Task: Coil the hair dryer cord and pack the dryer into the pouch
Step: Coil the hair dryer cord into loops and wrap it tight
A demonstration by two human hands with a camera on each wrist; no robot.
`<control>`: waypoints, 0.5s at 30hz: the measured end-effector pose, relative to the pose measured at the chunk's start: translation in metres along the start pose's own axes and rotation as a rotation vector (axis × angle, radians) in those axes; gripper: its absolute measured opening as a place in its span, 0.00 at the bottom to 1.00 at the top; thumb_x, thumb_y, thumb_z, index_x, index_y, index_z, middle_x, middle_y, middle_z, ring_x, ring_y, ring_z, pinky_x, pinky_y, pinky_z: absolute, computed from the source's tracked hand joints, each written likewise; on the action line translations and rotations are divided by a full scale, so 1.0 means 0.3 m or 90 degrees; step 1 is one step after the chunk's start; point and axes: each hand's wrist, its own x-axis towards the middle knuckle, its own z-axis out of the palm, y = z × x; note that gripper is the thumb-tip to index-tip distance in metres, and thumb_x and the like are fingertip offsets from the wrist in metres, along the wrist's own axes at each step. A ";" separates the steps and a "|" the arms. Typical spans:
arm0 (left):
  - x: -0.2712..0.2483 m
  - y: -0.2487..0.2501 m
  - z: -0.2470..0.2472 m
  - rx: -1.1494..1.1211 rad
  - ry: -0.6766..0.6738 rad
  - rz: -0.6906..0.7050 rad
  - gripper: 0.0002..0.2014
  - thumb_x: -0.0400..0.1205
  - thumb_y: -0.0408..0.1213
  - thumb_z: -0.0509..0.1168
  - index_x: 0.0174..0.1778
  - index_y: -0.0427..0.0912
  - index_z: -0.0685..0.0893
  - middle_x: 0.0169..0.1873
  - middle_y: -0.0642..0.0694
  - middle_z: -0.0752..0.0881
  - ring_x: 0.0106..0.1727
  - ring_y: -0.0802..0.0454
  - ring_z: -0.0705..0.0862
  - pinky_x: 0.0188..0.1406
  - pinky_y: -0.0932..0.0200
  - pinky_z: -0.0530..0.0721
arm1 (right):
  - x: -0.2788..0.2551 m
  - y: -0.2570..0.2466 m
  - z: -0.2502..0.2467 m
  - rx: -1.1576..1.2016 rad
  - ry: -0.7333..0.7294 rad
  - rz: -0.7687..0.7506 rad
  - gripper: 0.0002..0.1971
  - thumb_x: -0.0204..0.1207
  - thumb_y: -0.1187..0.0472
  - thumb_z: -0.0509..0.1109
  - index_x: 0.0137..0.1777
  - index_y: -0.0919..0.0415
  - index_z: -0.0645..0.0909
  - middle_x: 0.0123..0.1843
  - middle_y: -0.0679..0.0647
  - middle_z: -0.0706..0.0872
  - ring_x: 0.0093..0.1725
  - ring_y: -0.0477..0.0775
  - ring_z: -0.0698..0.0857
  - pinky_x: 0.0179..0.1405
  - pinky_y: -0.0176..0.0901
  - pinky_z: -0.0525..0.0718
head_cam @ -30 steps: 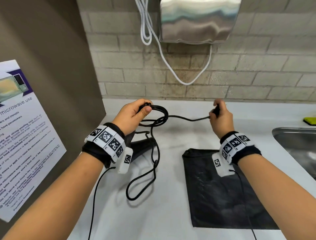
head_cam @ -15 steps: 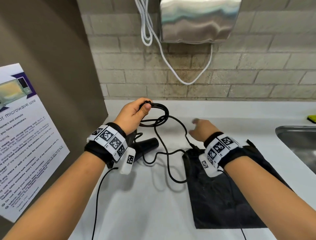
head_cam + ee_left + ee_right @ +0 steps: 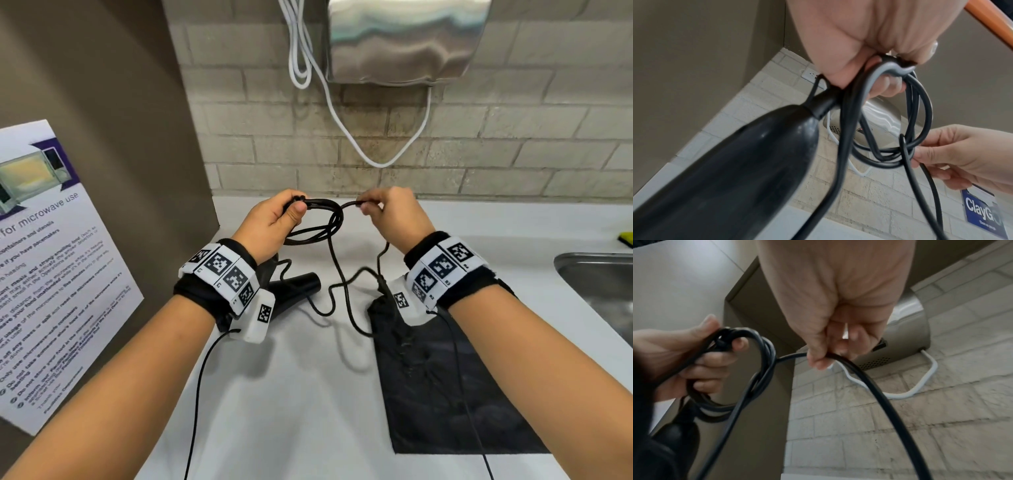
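**Both hands on the cord above the surface, dryer hanging below the left**

The white surface (image 3: 291, 394) runs back to a pale brick wall (image 3: 496, 137), with a brown side panel on the left carrying a microwave-use poster (image 3: 51, 267). A steel hand dryer unit (image 3: 404, 41) is mounted on the wall, and its white cable (image 3: 346, 130) droops in a loop beneath it. At the right edge sits a steel sink (image 3: 596, 291), with a small yellow-green item (image 3: 627, 238) just behind it.

A flat black pouch (image 3: 445, 394) lies on the surface under the right forearm. The black hair dryer (image 3: 294, 287) shows below the left wrist; in the left wrist view its body hangs down from the fist, out of focus, and whether it touches the surface cannot be told.

The left hand (image 3: 270, 222) is closed round several gathered loops of the black cord (image 3: 334, 222), thumb pressed on top of the bundle. The right hand (image 3: 394, 214) pinches a single strand between thumb and fingertips (image 3: 818, 363), just beside the coil and level with it. From that pinch the loose cord falls, lies in slack curves on the surface between dryer and pouch, and crosses the pouch's near-left corner. Both wrists wear black bands with white marker blocks.
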 end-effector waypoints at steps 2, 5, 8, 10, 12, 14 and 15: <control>0.000 0.001 -0.001 -0.004 0.003 0.003 0.16 0.83 0.44 0.53 0.55 0.37 0.78 0.29 0.53 0.73 0.27 0.69 0.74 0.32 0.77 0.71 | 0.002 0.019 -0.020 0.005 0.047 0.035 0.12 0.79 0.67 0.62 0.56 0.62 0.85 0.51 0.61 0.88 0.52 0.59 0.84 0.51 0.41 0.78; -0.001 -0.004 -0.022 -0.009 0.015 -0.015 0.10 0.87 0.36 0.52 0.54 0.37 0.77 0.29 0.51 0.73 0.26 0.69 0.74 0.32 0.77 0.71 | 0.014 0.105 -0.089 -0.018 0.115 0.136 0.13 0.79 0.68 0.60 0.57 0.65 0.84 0.53 0.63 0.87 0.54 0.61 0.84 0.47 0.36 0.73; 0.001 -0.013 -0.054 -0.001 0.033 -0.018 0.08 0.87 0.36 0.51 0.52 0.40 0.75 0.30 0.51 0.73 0.26 0.69 0.74 0.33 0.77 0.71 | -0.001 0.246 -0.155 -0.100 0.121 0.221 0.12 0.78 0.68 0.62 0.56 0.68 0.84 0.54 0.67 0.87 0.56 0.65 0.84 0.53 0.43 0.78; 0.004 -0.010 -0.049 -0.001 0.015 -0.019 0.09 0.87 0.36 0.51 0.53 0.40 0.76 0.30 0.51 0.74 0.26 0.69 0.75 0.33 0.77 0.72 | -0.033 0.321 -0.157 -0.150 0.081 0.265 0.12 0.77 0.69 0.63 0.55 0.68 0.85 0.54 0.69 0.87 0.56 0.67 0.84 0.58 0.48 0.79; 0.010 -0.003 -0.022 -0.007 -0.010 -0.019 0.11 0.86 0.38 0.54 0.55 0.37 0.77 0.29 0.52 0.73 0.26 0.69 0.75 0.33 0.77 0.72 | -0.070 0.362 -0.134 -0.201 0.017 0.314 0.12 0.77 0.69 0.62 0.55 0.68 0.85 0.55 0.69 0.86 0.56 0.68 0.83 0.58 0.51 0.81; 0.013 0.008 0.001 0.005 -0.018 -0.005 0.18 0.82 0.50 0.55 0.55 0.38 0.78 0.29 0.54 0.74 0.28 0.69 0.76 0.34 0.77 0.71 | -0.103 0.348 -0.103 -0.330 -0.074 0.359 0.15 0.77 0.66 0.61 0.61 0.67 0.81 0.59 0.67 0.83 0.60 0.68 0.79 0.57 0.52 0.80; 0.013 0.008 0.005 0.013 -0.020 -0.001 0.22 0.79 0.55 0.54 0.54 0.40 0.79 0.28 0.54 0.74 0.29 0.69 0.76 0.35 0.77 0.72 | -0.112 0.330 -0.087 -0.412 -0.103 0.357 0.19 0.76 0.64 0.60 0.67 0.64 0.75 0.64 0.66 0.79 0.64 0.68 0.75 0.58 0.53 0.78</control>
